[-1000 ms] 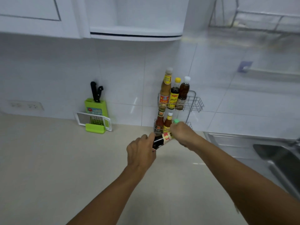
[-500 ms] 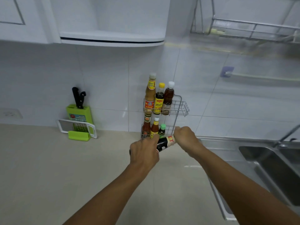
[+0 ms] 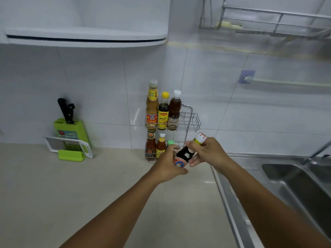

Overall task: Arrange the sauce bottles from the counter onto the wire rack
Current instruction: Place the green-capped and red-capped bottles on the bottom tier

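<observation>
A two-tier wire rack (image 3: 192,121) stands against the tiled wall. Its upper tier holds three bottles: a tall orange-brown one (image 3: 151,106), a dark one with a yellow cap (image 3: 163,111) and a brown one with a white cap (image 3: 174,110). On the lower tier stand a dark red sauce bottle (image 3: 150,144), a small orange one (image 3: 161,145) and a green-capped one (image 3: 170,142), partly hidden. In front of the rack both hands hold a dark sauce bottle (image 3: 186,153) tilted, cap up to the right. My left hand (image 3: 167,164) grips its base, my right hand (image 3: 206,152) its neck.
A green knife block (image 3: 69,129) with a white grater (image 3: 71,145) stands at the left against the wall. A steel sink (image 3: 295,181) lies to the right, its rim beside my right arm. A white shelf and a hanging dish rack (image 3: 268,20) are overhead.
The dark bottle has been turned from nearly flat to steeply tilted, cap upward, and lifted slightly. The view has shifted right, showing more of the sink.
</observation>
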Motion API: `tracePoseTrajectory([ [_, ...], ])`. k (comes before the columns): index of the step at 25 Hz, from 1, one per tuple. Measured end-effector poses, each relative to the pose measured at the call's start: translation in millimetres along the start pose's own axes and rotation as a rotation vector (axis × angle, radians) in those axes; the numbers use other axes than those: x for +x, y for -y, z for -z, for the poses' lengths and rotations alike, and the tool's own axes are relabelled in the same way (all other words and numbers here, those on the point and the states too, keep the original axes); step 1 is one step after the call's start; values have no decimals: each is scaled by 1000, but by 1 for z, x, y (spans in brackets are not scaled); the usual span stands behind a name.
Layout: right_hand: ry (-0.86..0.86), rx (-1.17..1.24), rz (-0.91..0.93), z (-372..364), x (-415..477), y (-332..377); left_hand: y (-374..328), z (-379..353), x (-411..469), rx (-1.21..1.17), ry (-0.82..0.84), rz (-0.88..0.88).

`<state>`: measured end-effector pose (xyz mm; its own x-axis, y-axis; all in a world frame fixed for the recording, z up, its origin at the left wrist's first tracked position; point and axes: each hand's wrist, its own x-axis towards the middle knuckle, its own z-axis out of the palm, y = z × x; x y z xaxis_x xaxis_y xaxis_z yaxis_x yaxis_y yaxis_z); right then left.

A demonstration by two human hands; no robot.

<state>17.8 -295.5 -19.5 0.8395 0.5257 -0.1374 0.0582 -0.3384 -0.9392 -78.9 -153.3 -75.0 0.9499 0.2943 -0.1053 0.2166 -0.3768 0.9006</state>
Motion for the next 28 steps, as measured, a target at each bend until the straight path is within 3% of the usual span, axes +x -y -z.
tracePoseTrajectory([
  [2, -119, -57, 53, 10, 24, -11, 15, 5, 26, -26, -39, 30],
  [5, -230, -134, 99, 17, 60, -31, 51, 18, 59, -114, -150, 231],
  [11, -315, -190, 156, 3, 131, -79, 117, 37, 105, -211, -345, 482],
  [19, -180, -291, 104, -26, 187, -125, 160, 36, 150, -204, -374, 535],
  [28, -73, -366, 96, -35, 220, -127, 166, 26, 165, -167, -401, 511],
])
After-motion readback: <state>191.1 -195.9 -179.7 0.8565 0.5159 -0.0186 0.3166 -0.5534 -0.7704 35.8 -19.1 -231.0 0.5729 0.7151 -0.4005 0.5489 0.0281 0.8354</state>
